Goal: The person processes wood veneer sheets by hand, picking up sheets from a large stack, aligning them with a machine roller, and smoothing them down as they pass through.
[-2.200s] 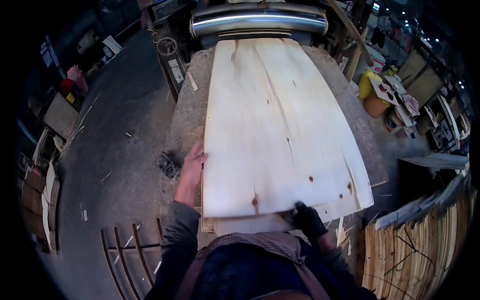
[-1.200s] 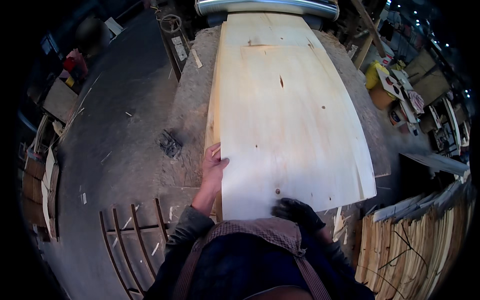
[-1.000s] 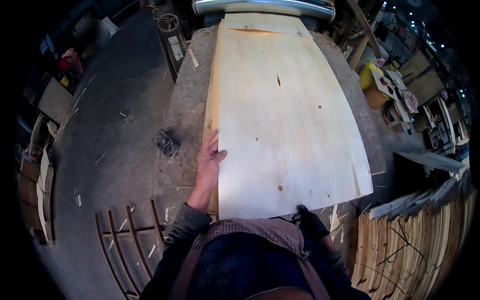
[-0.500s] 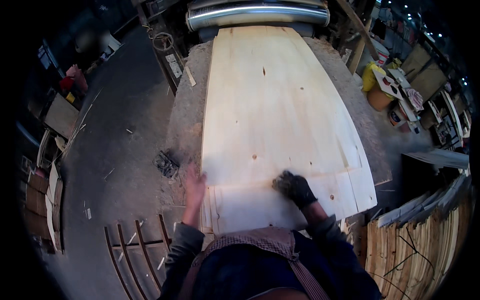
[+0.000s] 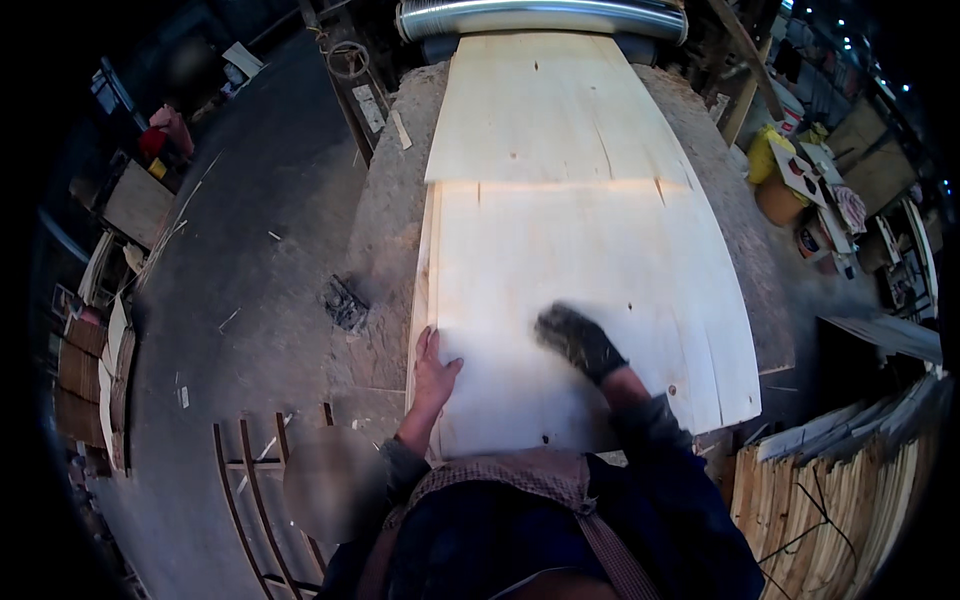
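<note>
Half a second back both hands sat at the near end of the pale veneer sheet; now the gloved right hand has reached further up the wood, while the bare left hand has stayed by the sheet's left edge. A second sheet now shows beyond the first, coming out from under the metal roller at the far end, its near edge overlapping the top one.

From where I stand, the left hand lies flat and open, fingers spread along the edge of the stack, pressing rather than gripping. The right hand is blurred with motion; it looks laid palm-down on the face of the sheet, not closed on anything. The top sheet rests on a stack of like sheets on the dusty grey table, roughly square to it.

I judge the person is smoothing and lining up the sheet on the pile.

More veneer strips lean at the right, and a wooden frame lies on the floor at the left.
</note>
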{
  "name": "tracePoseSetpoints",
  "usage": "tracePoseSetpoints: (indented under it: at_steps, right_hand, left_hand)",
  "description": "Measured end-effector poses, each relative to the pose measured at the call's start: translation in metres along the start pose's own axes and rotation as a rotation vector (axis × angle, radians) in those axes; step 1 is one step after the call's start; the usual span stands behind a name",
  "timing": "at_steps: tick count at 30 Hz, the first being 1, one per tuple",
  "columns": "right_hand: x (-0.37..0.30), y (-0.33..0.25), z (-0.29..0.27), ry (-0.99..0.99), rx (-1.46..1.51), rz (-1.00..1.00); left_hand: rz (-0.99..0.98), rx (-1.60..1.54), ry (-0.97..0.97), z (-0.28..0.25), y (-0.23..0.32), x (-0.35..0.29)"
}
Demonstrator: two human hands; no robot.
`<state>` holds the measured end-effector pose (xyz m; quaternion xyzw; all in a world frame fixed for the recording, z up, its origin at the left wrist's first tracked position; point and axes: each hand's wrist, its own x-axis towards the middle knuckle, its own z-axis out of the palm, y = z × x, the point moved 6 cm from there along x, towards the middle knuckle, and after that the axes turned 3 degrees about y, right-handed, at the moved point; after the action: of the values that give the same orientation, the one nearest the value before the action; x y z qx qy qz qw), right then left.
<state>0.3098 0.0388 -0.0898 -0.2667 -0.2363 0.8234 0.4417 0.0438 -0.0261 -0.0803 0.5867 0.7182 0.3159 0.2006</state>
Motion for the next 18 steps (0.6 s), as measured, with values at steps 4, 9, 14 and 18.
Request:
tracePoseSetpoints:
  at_steps: [4, 9, 14, 18]
  right_hand:
    - [-0.102, 0.042, 0.026, 0.045, 0.108, 0.259]
    - [-0.177, 0.081, 0.015, 0.119, 0.136, 0.281]
    - [-0.225, 0.089, -0.035, 0.413, -0.010, 0.226]
    - [-0.234, 0.070, -0.020, 0.432, 0.061, 0.056]
  left_hand:
    - [0.003, -0.380, 0.008, -0.008, 0.010, 0.005]
    - [-0.075, -1.023, -0.167, -0.022, 0.062, 0.002]
    - [-0.008, -1.120, -0.170, -0.057, 0.103, 0.004]
    - [-0.063, -1.276, -0.171, -0.075, 0.111, 0.014]
